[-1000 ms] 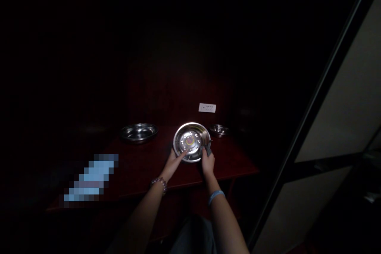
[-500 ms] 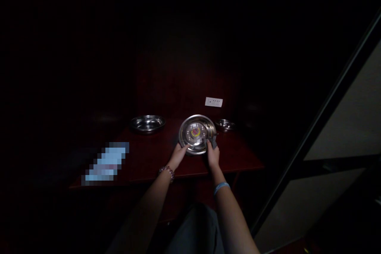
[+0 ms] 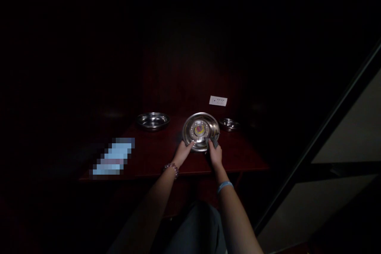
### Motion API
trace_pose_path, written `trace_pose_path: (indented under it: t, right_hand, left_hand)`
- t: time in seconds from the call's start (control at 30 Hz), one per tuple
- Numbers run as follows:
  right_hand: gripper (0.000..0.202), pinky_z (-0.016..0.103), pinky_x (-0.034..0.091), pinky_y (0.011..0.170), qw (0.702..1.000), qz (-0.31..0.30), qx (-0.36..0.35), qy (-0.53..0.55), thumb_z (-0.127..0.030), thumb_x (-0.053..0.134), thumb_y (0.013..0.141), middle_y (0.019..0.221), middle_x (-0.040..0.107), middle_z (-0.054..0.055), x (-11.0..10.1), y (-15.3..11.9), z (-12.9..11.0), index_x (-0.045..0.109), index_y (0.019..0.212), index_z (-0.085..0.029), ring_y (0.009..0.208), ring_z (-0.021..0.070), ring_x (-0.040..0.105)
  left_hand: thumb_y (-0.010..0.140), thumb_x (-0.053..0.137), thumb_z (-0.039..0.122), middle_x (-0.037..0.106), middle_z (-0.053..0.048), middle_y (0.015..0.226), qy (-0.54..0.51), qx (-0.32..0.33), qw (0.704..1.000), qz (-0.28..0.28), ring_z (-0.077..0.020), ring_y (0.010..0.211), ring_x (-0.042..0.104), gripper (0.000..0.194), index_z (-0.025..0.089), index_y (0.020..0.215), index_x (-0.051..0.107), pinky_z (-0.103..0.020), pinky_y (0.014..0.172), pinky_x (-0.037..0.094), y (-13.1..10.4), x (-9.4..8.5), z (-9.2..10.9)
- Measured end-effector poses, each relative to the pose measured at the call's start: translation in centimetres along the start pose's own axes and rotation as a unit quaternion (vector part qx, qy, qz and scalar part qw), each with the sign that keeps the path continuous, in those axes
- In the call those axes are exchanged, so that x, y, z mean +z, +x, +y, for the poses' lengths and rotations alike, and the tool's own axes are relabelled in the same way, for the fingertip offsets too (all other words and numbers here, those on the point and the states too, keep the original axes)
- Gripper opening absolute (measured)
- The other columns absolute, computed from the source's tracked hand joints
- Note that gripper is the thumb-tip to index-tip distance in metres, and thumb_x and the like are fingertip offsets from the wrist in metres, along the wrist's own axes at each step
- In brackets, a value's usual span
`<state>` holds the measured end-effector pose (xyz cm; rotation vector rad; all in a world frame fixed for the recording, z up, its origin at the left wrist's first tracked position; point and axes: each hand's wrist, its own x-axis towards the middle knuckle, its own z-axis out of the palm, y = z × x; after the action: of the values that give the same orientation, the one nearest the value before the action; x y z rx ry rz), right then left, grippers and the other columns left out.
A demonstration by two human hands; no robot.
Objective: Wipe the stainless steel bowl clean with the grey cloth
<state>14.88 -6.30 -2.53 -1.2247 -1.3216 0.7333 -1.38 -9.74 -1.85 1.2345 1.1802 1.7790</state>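
Note:
A round stainless steel basin point(image 3: 195, 123) with a yellow and pink sticker on its inside bottom is tilted toward me above the desk. My left hand point(image 3: 183, 152) grips its lower left rim, thumb over the inside edge; the fingers behind are hidden. At the lower right rim my right hand point(image 3: 215, 154) is closed on a grey cloth point(image 3: 213, 143), which it presses against the basin. Another steel basin point(image 3: 153, 121) rests on the desk to the left, and a smaller steel bowl point(image 3: 229, 124) sits to the right.
The dark red desk point(image 3: 149, 162) has its front edge just before my lap. A blurred-out light blue patch point(image 3: 114, 156) lies at its left. A white socket plate point(image 3: 218, 101) is on the back wall. A dark-framed panel point(image 3: 345, 135) stands at the right.
The whole view has shifted slightly, so things appear a little further right. Both hands keep hold of the basin, and the right hand with the cloth stays at its lower right rim.

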Motion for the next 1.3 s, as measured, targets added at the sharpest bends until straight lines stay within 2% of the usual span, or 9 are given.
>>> trace_pose_path:
  t: [0.17, 0.33, 0.53, 0.67, 0.73, 0.87, 1.0, 1.17, 1.3]
  right_hand:
    - [0.049, 0.032, 0.051, 0.080, 1.000, -0.013, 0.009, -0.007, -0.060, 0.057, 0.080, 0.097, 0.076, 0.007, 0.0, 0.1, 0.1, 0.075, 0.104, -0.021, 0.091, 0.0256, 0.069]
    - [0.047, 0.031, 0.051, 0.080, 1.000, -0.011, 0.009, 0.008, -0.058, 0.060, 0.078, 0.097, 0.077, 0.006, 0.1, 0.2, 0.2, 0.075, 0.104, -0.022, 0.092, 0.0254, 0.069]
    - [0.048, 0.031, 0.051, 0.081, 1.000, 0.002, 0.007, 0.028, -0.055, 0.058, 0.080, 0.102, 0.076, 0.009, 0.2, 0.1, 0.0, 0.074, 0.108, -0.019, 0.097, 0.0264, 0.069]
    - [0.047, 0.030, 0.051, 0.081, 0.999, 0.008, 0.003, 0.032, -0.053, 0.057, 0.080, 0.102, 0.076, 0.009, 0.1, -0.1, -0.3, 0.074, 0.109, -0.019, 0.098, 0.0261, 0.069]
    - [0.046, 0.030, 0.051, 0.081, 1.000, 0.007, 0.002, 0.026, -0.052, 0.056, 0.081, 0.102, 0.076, 0.009, 0.0, -0.1, -0.4, 0.075, 0.107, -0.019, 0.098, 0.0260, 0.069]
    - [0.045, 0.030, 0.050, 0.081, 1.000, 0.011, 0.004, 0.021, -0.049, 0.054, 0.082, 0.104, 0.075, 0.010, 0.0, -0.2, -0.4, 0.075, 0.105, -0.017, 0.100, 0.0268, 0.069]
    - [0.046, 0.029, 0.050, 0.083, 0.999, 0.030, -0.001, 0.036, -0.048, 0.052, 0.083, 0.104, 0.075, 0.010, 0.0, -0.1, -0.2, 0.074, 0.107, -0.015, 0.100, 0.0258, 0.068]
    - [0.046, 0.029, 0.050, 0.082, 0.998, 0.032, -0.005, 0.050, -0.048, 0.053, 0.083, 0.104, 0.075, 0.009, 0.0, 0.0, -0.2, 0.073, 0.108, -0.015, 0.097, 0.0251, 0.069]
    - [0.045, 0.029, 0.050, 0.081, 0.999, 0.028, 0.000, 0.046, -0.049, 0.054, 0.083, 0.103, 0.075, 0.009, 0.0, 0.0, -0.3, 0.074, 0.108, -0.017, 0.096, 0.0254, 0.069]
  left_hand:
    - [0.080, 0.066, 0.035, 0.070, -0.015, 0.120, -0.024, -0.002, 1.000, 0.018, -0.0288, 0.118, 0.062, 0.036, 0.011, 0.107, 0.069, -0.044, 0.108, 0.040, 0.5, -0.3, -0.4]
    - [0.085, 0.061, 0.037, 0.072, -0.014, 0.118, -0.057, -0.031, 0.997, 0.032, -0.0273, 0.116, 0.064, 0.037, 0.011, 0.111, 0.068, -0.042, 0.107, 0.042, 0.5, -0.2, 0.0]
    - [0.090, 0.054, 0.052, 0.070, -0.012, 0.123, -0.054, -0.053, 0.996, 0.053, -0.0262, 0.121, 0.061, 0.050, 0.014, 0.119, 0.066, -0.035, 0.108, 0.042, 0.4, -0.4, 0.4]
    - [0.086, 0.055, 0.061, 0.066, -0.013, 0.129, -0.037, -0.087, 0.993, 0.074, -0.0264, 0.124, 0.059, 0.060, 0.015, 0.123, 0.063, -0.037, 0.109, 0.041, 0.4, -0.7, 0.4]
    - [0.086, 0.054, 0.061, 0.066, -0.013, 0.130, -0.038, -0.084, 0.994, 0.062, -0.0263, 0.124, 0.059, 0.061, 0.015, 0.124, 0.063, -0.038, 0.109, 0.040, 0.2, -0.7, 0.6]
    - [0.089, 0.055, 0.054, 0.063, -0.011, 0.134, -0.070, -0.038, 0.997, 0.008, -0.0242, 0.127, 0.056, 0.053, 0.016, 0.126, 0.061, -0.036, 0.111, 0.038, -0.3, -0.4, 1.5]
    - [0.085, 0.065, 0.042, 0.056, -0.010, 0.142, -0.061, -0.005, 0.998, -0.010, -0.0224, 0.131, 0.052, 0.056, 0.020, 0.134, 0.051, -0.036, 0.114, 0.034, -0.6, 0.1, 2.0]
    - [0.078, 0.073, 0.035, 0.051, -0.015, 0.145, -0.023, 0.021, 0.999, -0.043, -0.0240, 0.132, 0.050, 0.072, 0.016, 0.140, 0.043, -0.039, 0.116, 0.031, -0.4, 0.4, 1.0]
    - [0.077, 0.071, 0.028, 0.052, -0.016, 0.144, -0.012, 0.035, 0.998, -0.057, -0.0242, 0.135, 0.048, 0.064, 0.013, 0.135, 0.049, -0.039, 0.117, 0.029, 0.1, 0.4, 0.1]
